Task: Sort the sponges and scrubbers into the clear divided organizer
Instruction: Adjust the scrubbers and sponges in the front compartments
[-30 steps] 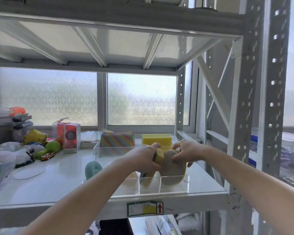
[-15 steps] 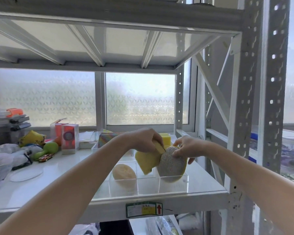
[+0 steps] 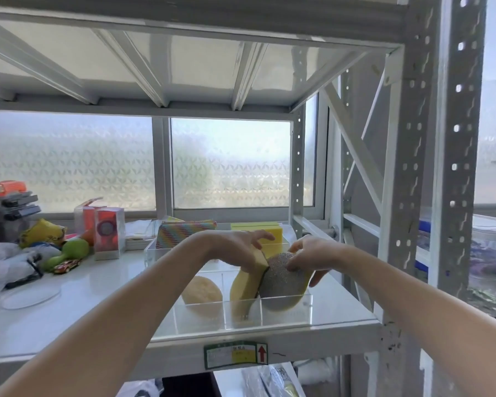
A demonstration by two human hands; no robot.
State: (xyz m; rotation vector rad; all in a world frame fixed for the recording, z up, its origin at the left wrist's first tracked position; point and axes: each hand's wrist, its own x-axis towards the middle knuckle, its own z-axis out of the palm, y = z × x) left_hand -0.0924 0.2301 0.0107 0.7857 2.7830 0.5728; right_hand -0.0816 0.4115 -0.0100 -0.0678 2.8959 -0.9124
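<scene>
A clear divided organizer (image 3: 284, 313) sits on the white shelf near its front right. My left hand (image 3: 241, 247) grips a yellow sponge (image 3: 245, 285) that stands bent in the middle front compartment. My right hand (image 3: 309, 256) holds a round silver scrubber with a yellow backing (image 3: 281, 282) at the right front compartment, touching the sponge. A beige oval sponge (image 3: 202, 290) lies in the left front compartment. Rainbow-striped cloths (image 3: 184, 232) and a stack of yellow sponges (image 3: 258, 229) stand in the organizer's back compartments.
Left on the shelf are a green toy (image 3: 69, 252), a small toy car (image 3: 66, 266), red and clear boxes (image 3: 106, 229), a yellow packet (image 3: 42, 232), plastic bags and a round clear lid (image 3: 30, 295). A perforated steel upright (image 3: 435, 196) stands at the right.
Both hands rose, then lowered again. The beige sponge became visible in the left compartment. The yellow sponge moved down into the middle compartment beside the silver scrubber.
</scene>
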